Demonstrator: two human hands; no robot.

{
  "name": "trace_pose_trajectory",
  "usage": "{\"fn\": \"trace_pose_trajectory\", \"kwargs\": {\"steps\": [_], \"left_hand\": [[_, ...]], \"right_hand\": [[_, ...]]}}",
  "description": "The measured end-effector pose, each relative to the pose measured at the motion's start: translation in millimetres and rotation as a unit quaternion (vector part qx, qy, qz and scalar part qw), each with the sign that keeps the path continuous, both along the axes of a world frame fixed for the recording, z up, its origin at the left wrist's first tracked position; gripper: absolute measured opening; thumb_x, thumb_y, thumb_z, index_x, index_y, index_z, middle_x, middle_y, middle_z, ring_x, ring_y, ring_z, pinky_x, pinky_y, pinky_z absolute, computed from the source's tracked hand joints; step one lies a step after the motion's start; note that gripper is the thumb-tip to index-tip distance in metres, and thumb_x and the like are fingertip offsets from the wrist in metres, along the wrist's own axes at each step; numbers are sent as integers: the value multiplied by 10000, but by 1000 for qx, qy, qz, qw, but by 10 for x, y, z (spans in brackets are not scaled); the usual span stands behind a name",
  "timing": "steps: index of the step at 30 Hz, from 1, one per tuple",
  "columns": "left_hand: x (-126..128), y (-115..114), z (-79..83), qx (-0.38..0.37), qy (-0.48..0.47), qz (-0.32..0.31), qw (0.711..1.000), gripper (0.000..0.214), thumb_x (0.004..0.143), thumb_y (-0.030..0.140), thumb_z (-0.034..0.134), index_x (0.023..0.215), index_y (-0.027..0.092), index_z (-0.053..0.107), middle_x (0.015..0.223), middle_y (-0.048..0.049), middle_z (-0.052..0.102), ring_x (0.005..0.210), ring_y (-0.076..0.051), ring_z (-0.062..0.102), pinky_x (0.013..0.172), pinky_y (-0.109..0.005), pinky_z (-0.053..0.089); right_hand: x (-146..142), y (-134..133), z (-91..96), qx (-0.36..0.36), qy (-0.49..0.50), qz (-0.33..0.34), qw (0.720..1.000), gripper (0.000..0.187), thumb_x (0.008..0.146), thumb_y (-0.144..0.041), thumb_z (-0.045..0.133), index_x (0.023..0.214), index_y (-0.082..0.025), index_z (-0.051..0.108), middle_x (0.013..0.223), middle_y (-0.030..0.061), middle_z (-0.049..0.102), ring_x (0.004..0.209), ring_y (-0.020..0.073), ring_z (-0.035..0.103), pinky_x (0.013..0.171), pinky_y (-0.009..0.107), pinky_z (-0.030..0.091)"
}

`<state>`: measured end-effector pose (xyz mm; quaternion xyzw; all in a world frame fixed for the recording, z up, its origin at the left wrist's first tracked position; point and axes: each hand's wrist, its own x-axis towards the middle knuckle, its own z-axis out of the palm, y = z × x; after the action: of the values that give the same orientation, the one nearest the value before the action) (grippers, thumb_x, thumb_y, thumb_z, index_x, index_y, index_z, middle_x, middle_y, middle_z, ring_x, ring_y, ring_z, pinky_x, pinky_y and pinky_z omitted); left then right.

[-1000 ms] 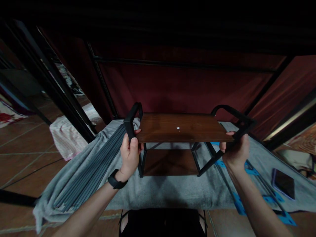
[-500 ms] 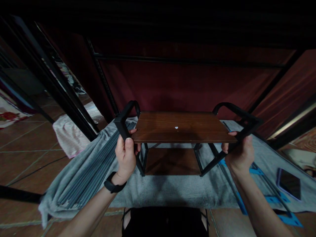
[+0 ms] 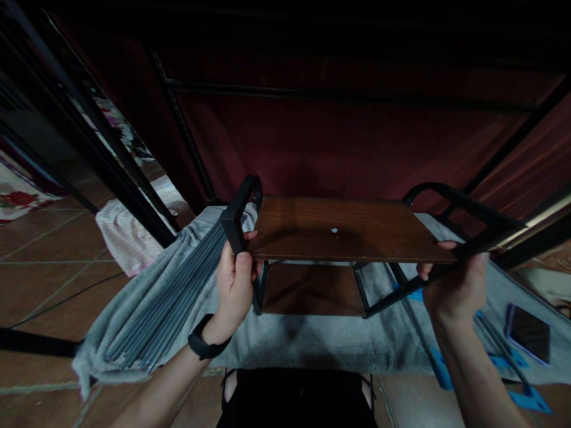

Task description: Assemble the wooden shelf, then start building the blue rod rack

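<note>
I hold up a small two-tier shelf with a dark brown wooden top board (image 3: 343,229) and black metal side frames. My left hand (image 3: 235,285), with a black band on the wrist, is closed round the left frame (image 3: 236,211) at the board's near corner. My right hand (image 3: 457,285) is closed round the right frame (image 3: 473,217) at the opposite near corner. A lower wooden board (image 3: 312,288) shows beneath the top one. A tiny white speck sits near the middle of the top board.
A grey towel (image 3: 312,342) lies on the tiled floor under the shelf, with a bundle of grey rods (image 3: 178,291) on its left. A phone (image 3: 529,333) and blue pieces (image 3: 495,359) lie at the right. Black poles and dark red fabric (image 3: 339,142) stand behind.
The shelf has shifted a little to the right and its right end has come nearer to me. Both hands keep the same grips on the frames.
</note>
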<state>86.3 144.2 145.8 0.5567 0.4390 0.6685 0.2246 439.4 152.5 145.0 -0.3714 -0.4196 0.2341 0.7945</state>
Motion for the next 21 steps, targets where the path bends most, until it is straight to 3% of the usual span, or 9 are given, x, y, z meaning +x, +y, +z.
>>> {"fn": "trace_pose_trajectory", "kwargs": {"steps": [9, 14, 21], "left_hand": [[-63, -16, -89, -2, -29, -25, 999, 445, 936, 519, 469, 1254, 225, 570, 965, -72, 647, 595, -116, 542, 499, -240, 436], [-109, -32, -42, -8, -49, -30, 998, 463, 929, 509, 492, 1292, 222, 524, 832, -52, 621, 618, -148, 575, 516, -260, 478], [-173, -39, 19, 7, 13, 16, 1000, 436, 858, 441, 636, 1225, 232, 527, 997, -42, 586, 689, -136, 595, 619, -287, 555]], "right_hand": [[17, -51, -11, -15, 11, 44, 999, 445, 868, -629, 533, 878, -218, 704, 733, 11, 575, 522, 136, 535, 444, 287, 408], [-67, -114, 41, -12, 32, 68, 997, 376, 861, -567, 583, 961, -222, 695, 883, 29, 640, 591, 134, 567, 523, 285, 480], [-23, -113, -8, 4, 101, 55, 993, 226, 856, -440, 626, 937, -236, 676, 963, 6, 630, 796, 151, 593, 734, 301, 530]]}}
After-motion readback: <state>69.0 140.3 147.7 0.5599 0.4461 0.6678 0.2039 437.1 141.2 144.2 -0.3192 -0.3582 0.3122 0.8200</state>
